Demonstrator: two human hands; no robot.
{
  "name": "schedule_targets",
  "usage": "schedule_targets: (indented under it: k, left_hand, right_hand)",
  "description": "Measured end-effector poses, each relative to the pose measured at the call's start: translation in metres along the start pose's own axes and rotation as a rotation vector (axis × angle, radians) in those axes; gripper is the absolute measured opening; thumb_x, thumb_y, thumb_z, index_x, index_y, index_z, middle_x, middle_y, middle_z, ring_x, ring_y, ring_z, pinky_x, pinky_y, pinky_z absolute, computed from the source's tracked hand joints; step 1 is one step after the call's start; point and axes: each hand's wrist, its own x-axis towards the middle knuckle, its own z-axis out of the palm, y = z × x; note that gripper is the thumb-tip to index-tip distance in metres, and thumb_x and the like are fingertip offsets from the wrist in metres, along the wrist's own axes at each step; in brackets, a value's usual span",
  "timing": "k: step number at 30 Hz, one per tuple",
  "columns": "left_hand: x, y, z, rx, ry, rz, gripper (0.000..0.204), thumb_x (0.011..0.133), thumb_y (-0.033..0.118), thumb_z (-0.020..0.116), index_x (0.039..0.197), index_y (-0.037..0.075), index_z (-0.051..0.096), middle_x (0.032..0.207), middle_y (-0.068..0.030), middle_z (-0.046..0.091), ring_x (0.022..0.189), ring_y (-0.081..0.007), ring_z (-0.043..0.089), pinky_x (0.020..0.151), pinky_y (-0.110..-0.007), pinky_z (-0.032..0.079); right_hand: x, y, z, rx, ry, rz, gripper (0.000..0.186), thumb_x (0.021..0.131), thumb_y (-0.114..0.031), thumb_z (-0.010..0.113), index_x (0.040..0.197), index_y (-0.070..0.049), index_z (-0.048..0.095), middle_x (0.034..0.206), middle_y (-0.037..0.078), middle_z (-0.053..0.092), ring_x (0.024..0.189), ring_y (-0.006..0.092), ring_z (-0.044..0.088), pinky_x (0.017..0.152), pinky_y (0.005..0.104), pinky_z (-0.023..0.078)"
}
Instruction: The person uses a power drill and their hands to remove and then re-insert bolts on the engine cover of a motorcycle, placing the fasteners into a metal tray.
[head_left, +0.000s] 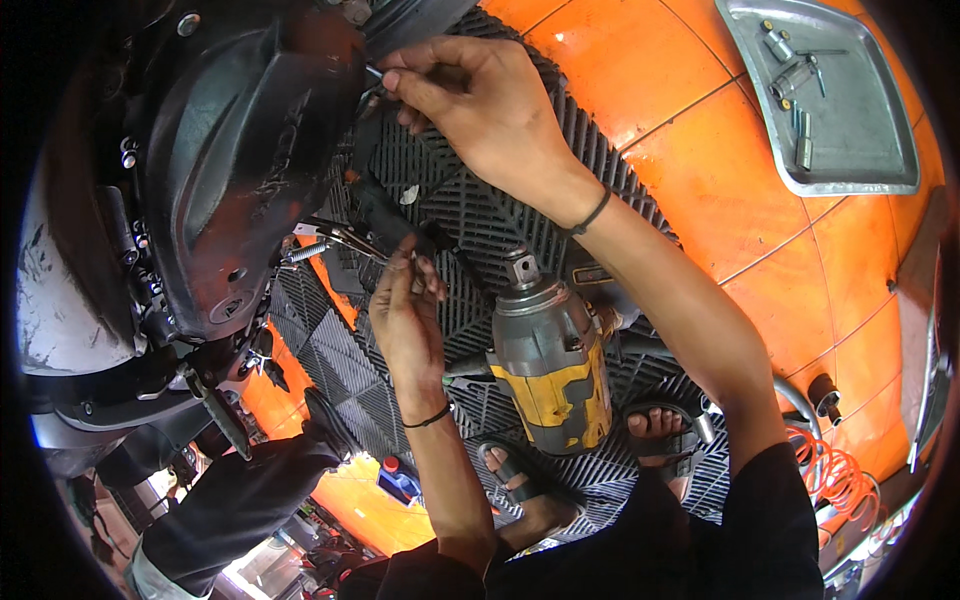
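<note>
Beside a black motorbike cover (235, 190), the right hand (475, 105) pinches a thin rod (374, 71), seemingly steadying it, while the left hand (405, 325) curls its fingers, hold unclear.

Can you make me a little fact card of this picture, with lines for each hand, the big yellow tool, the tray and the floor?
Right hand: pinches a thin metal rod by the black cover
Left hand: fingers curled near a spring; grip unclear
Big tool: yellow and grey power wrench
Tray: grey, holding metal sockets
Floor: orange tiles, dark ridged mat
</note>
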Motion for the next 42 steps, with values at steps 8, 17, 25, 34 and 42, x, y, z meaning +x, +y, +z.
schedule_targets:
  k: [8,17,25,34,42]
  left_hand:
    - [0.027,0.041,0.005,0.147,-0.076,0.175,0.035,0.105,0.014,0.052,0.133,-0.007,0.047,0.138,-0.0248,0.056,0.113,-0.0264,0.064,0.097,-0.035,0.055]
    - [0.07,0.07,-0.027,-0.134,-0.385,-0.009,0.034,0.104,0.018,0.056,0.133,-0.001,0.054,0.128,-0.0165,0.063,0.115,-0.0205,0.063,0.096,-0.032,0.056]
    - [0.081,0.065,0.011,-0.152,-0.337,0.074,0.036,0.104,0.016,0.057,0.134,-0.003,0.053,0.121,-0.0161,0.067,0.109,-0.0195,0.067,0.097,-0.031,0.057]
    - [0.1,0.053,0.021,-0.415,-0.604,0.065,0.03,0.104,0.012,0.055,0.129,-0.006,0.055,0.128,-0.0188,0.063,0.117,-0.0234,0.064,0.1,-0.032,0.057]
    - [0.085,0.051,0.024,-0.516,-0.427,0.053,0.027,0.104,0.008,0.054,0.126,-0.008,0.056,0.126,-0.0182,0.065,0.116,-0.0241,0.066,0.1,-0.031,0.059]
  right_hand:
    - [0.012,-0.008,0.021,-0.058,0.236,-0.067,0.014,0.081,-0.01,0.068,0.081,0.002,0.074,0.077,0.023,0.071,0.077,0.0354,0.072,0.079,0.0406,0.056]
    - [0.01,0.013,0.014,0.064,0.158,-0.183,0.021,0.079,-0.016,0.069,0.08,0.005,0.072,0.08,0.024,0.07,0.083,0.0403,0.07,0.084,0.0454,0.054]
    - [0.009,0.023,-0.003,-0.127,0.221,-0.265,0.022,0.078,-0.018,0.072,0.09,0.001,0.073,0.082,0.021,0.072,0.087,0.0381,0.071,0.08,0.0457,0.056]
    - [-0.031,0.027,-0.038,-0.194,0.362,-0.136,0.018,0.076,-0.007,0.065,0.089,0.003,0.073,0.085,0.022,0.072,0.085,0.0358,0.073,0.084,0.0427,0.057]
    - [-0.064,0.003,-0.067,-0.256,0.288,0.04,0.017,0.091,-0.012,0.069,0.103,0.0,0.068,0.085,0.005,0.068,0.074,0.0108,0.063,0.069,0.0276,0.053]
